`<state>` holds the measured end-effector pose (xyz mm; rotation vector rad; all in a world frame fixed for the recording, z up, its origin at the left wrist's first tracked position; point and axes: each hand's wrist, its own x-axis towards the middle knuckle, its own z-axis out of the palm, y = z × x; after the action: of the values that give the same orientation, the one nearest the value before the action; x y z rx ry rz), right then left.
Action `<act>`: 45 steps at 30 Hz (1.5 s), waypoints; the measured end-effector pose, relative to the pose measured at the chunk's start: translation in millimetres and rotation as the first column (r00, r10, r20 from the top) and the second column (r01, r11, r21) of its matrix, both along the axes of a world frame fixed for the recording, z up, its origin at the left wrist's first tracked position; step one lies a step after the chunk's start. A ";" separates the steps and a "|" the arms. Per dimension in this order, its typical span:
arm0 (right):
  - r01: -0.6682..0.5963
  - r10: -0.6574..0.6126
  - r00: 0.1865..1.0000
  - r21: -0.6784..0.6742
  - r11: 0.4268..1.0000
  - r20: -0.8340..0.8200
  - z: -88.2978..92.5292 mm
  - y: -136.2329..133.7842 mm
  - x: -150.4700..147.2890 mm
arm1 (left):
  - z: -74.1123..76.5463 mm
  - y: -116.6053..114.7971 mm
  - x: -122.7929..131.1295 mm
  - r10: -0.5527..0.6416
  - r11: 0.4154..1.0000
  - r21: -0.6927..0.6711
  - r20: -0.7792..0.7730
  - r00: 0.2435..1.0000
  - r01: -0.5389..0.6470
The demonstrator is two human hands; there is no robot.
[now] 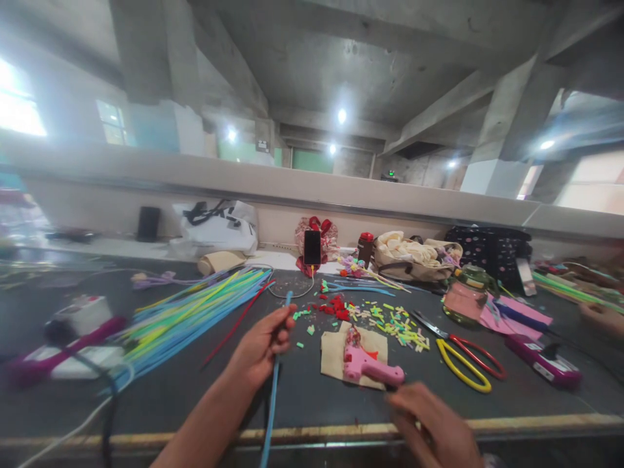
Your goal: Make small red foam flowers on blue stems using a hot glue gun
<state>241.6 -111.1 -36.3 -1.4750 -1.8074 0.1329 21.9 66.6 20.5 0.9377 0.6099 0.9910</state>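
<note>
Strands [190,309] and scissors [444,335] on dark table [170,390]

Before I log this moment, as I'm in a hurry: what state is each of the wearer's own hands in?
Left hand: closed, holding a blue strip.
Right hand: blurred, near the pink glue gun; open or closed cannot be told.

The strip [273,400] is light blue; the glue gun [361,365] is pink with a red trigger [373,355]; the scissors [442,334] have yellow and red handles [459,340]; the dark bag [470,250] bears pale dots
</note>
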 end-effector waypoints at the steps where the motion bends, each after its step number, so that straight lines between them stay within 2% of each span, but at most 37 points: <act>1: 0.082 -0.087 0.991 0.053 0.995 0.099 4.5 9.1 6.2 | -5.5 -3.5 7.2 -0.040 0.999 0.019 -0.073 0.997 0.042; 3: 0.158 -0.171 0.955 0.072 0.985 0.243 12.8 27.5 13.0 | -15.0 -12.7 20.2 -0.122 0.987 0.075 -0.217 0.969 0.141; 5: 0.169 -0.159 0.926 0.003 0.986 0.341 18.9 43.4 13.9 | -21.8 -21.3 29.5 -0.161 0.963 0.149 -0.351 0.922 0.225; 9: 0.156 -0.073 0.908 -0.170 0.973 0.414 24.5 60.8 11.1 | -29.0 -26.6 36.9 -0.103 0.892 0.315 -0.553 0.827 0.322; 12: 0.078 -0.013 0.962 -0.232 0.970 0.271 27.2 63.7 14.4 | -31.6 -24.2 36.7 -0.019 0.842 0.409 -0.630 0.776 0.352; 14: -0.024 0.022 1.000 -0.253 0.967 -0.011 29.5 64.3 20.2 | -32.0 -23.9 35.9 0.024 0.815 0.445 -0.664 0.747 0.370; 15: -0.069 0.025 0.984 -0.251 0.965 -0.174 30.5 64.9 24.0 | -31.8 -24.4 35.6 0.040 0.803 0.460 -0.678 0.734 0.380; 17: -0.119 0.005 0.901 -0.235 0.965 -0.434 31.4 67.1 32.6 | -30.7 -26.1 35.0 0.068 0.782 0.480 -0.700 0.711 0.398; 18: -0.124 -0.012 0.858 -0.230 0.965 -0.513 31.0 68.9 37.3 | -30.0 -26.9 34.8 0.080 0.774 0.486 -0.710 0.700 0.405; 21: -0.119 -0.055 0.753 -0.218 0.969 -0.655 26.5 75.9 51.7 | -28.8 -28.0 34.8 0.111 0.762 0.498 -0.730 0.674 0.414; 27: -0.112 -0.041 0.457 -0.103 0.988 -0.888 19.4 86.2 72.1 | -32.4 -25.4 35.6 0.121 0.749 0.514 -0.727 0.676 0.418; 32: -0.136 0.043 0.230 0.012 0.991 -0.972 25.4 80.0 66.7 | -38.8 -21.5 33.2 0.097 0.766 0.513 -0.688 0.720 0.387; 35: -0.182 0.084 0.133 0.059 0.981 -0.988 29.2 72.9 52.1 | -41.6 -16.4 30.7 0.125 0.798 0.535 -0.597 0.792 0.277; 38: -0.217 0.105 0.063 0.089 0.972 -0.993 31.3 68.0 33.5 | -40.6 -11.3 27.1 0.207 0.794 0.600 -0.418 0.885 0.097; 40: -0.225 0.115 0.031 0.105 0.969 -0.993 32.3 67.2 22.6 | -37.4 -9.7 24.4 0.245 0.794 0.608 -0.341 0.907 0.014; 45: -0.230 0.152 -0.026 0.154 0.961 -0.988 33.8 68.1 9.6 | -28.9 -11.9 20.8 0.233 0.900 0.430 -0.324 0.917 -0.077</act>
<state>251.2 -43.0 -2.6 -0.6153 -0.6531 1.1331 42.7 54.7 -8.4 1.4908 0.8208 1.1214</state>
